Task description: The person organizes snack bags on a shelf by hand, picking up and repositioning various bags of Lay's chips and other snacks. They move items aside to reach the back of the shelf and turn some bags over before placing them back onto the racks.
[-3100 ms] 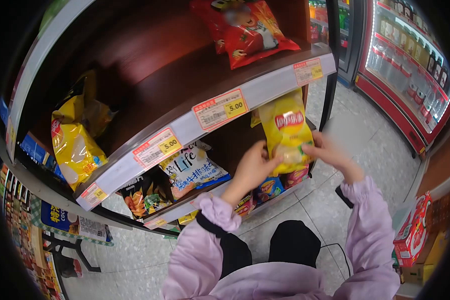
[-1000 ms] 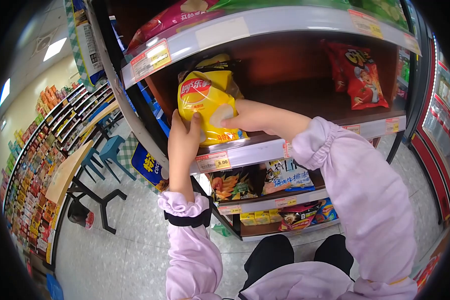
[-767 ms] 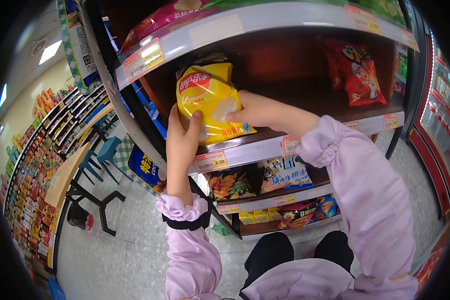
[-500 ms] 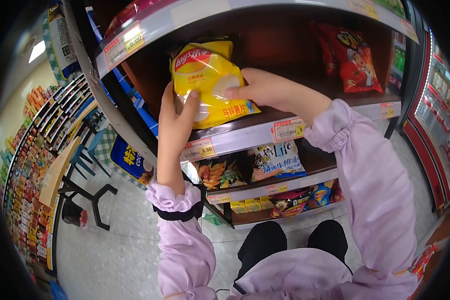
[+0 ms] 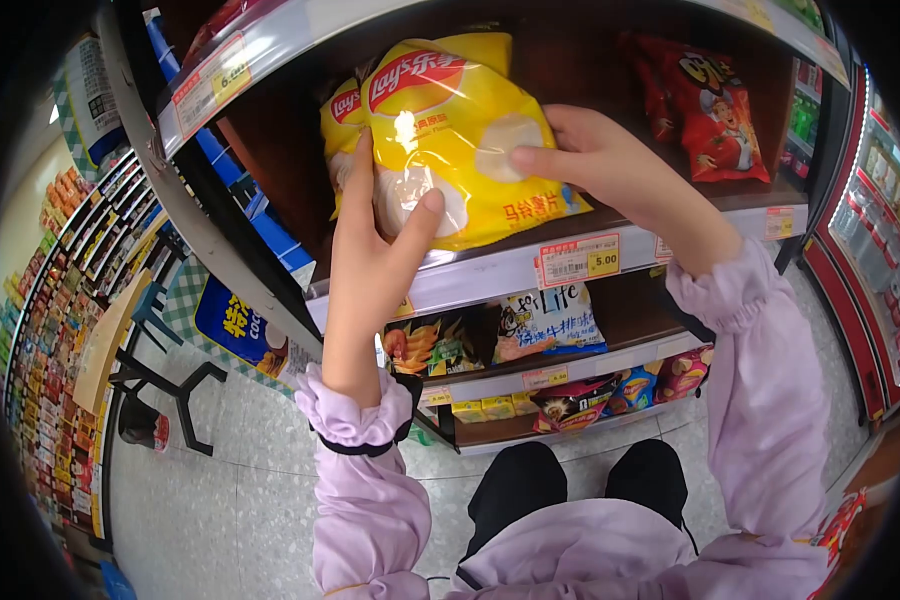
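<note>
Both my hands are on a yellow Lay's bag of potato chips (image 5: 460, 130), tilted over the front of the upper shelf. At its lower left, my left hand (image 5: 380, 235) has the thumb across the front and the other fingers along the side, partly hidden. My right hand (image 5: 590, 160) grips the right edge, its thumb pressed on the front and its fingers mostly behind. Other yellow chip bags (image 5: 342, 125) stand close behind and to the left, partly covered by the held one.
Red snack bags (image 5: 715, 115) lie at the shelf's right end. The shelf lip (image 5: 490, 275) carries price tags. Lower shelves hold more snack bags (image 5: 550, 320). A red-framed cooler (image 5: 855, 300) stands right; a black-legged table (image 5: 175, 400) is left.
The held chip bag has come nearer to me and shifted right, with both hands on it. More of another yellow bag now shows at its left.
</note>
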A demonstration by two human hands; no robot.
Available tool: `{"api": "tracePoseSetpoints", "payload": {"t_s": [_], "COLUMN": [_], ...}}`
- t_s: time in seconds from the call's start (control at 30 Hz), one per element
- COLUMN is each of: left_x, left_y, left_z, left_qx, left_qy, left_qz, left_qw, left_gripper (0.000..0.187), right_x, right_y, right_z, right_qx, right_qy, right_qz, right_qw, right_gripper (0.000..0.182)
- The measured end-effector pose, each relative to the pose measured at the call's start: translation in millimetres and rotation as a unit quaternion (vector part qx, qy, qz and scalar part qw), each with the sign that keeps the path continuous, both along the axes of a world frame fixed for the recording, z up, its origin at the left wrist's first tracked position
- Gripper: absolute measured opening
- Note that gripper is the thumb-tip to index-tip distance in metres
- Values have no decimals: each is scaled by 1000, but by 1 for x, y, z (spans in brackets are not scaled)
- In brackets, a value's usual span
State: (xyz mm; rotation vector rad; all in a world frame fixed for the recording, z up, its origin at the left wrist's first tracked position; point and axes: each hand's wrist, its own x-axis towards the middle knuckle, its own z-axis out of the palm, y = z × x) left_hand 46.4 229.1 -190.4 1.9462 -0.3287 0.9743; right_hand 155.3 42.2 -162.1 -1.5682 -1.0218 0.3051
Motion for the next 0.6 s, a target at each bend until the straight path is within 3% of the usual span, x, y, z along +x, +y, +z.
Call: {"api": "tracePoseSetpoints", "payload": {"t_s": [0.13, 0.2, 0.23, 0.33, 0.4, 0.47, 0.6], "left_x": [-19, -30, -35, -51, -66, -75, -73], "left_y": [-25, -38, -43, -59, -58, -70, -93], "left_z": [7, 4, 0, -21, -39, -62, -112], "left_qx": [-29, -62, -60, -82, 136, 210, 195], "left_qy": [28, 7, 8, -19, 3, -26, -35], "left_qz": [-27, -79, -79, -91, -3, 14, -83], "left_qw": [999, 995, 995, 992, 991, 977, 977], "left_gripper": [71, 73, 73, 81, 84, 85, 82], "right_x": [-24, -39, -49, -78, -90, -98, -108], "right_y": [-24, -34, -40, -64, -80, -97, -137], "right_z": [-2, -13, -19, -37, -54, -77, -118], "right_qx": [-5, 113, 114, 166, 189, 185, 78], "right_qy": [-1, 29, 30, 94, 116, 124, 151], "right_qz": [-35, 13, 13, -7, 7, -26, -44], "right_qw": [999, 993, 993, 982, 975, 975, 985], "right_gripper": [43, 44, 44, 62, 72, 80, 76]}}
